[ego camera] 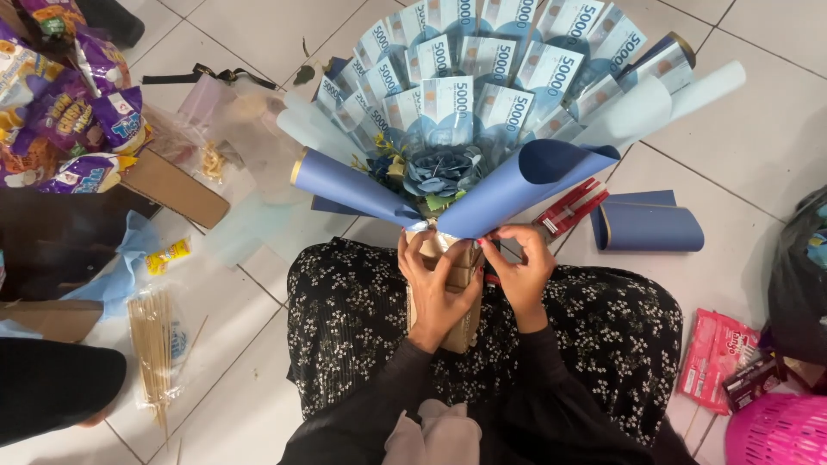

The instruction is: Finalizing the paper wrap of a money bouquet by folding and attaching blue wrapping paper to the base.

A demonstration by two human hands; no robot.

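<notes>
Banknote bouquet [469, 112] upright on lap, fanning away, both hands [474, 275] clamped around its brown stem [457, 331].

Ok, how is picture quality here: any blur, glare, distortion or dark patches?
Head view: even indoor light, soft glare on the floor tiles; both hands, left hand and right hand, and the banknote bouquet are sharp; tile lines bow slightly toward the edges; the dark bag at right loses detail.

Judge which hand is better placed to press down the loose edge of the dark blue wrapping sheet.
Probably the right hand: its fingers already pinch the dark blue sheet at its lower edge, while the left hand grips the bouquet's brown handle, steadying it.
</notes>
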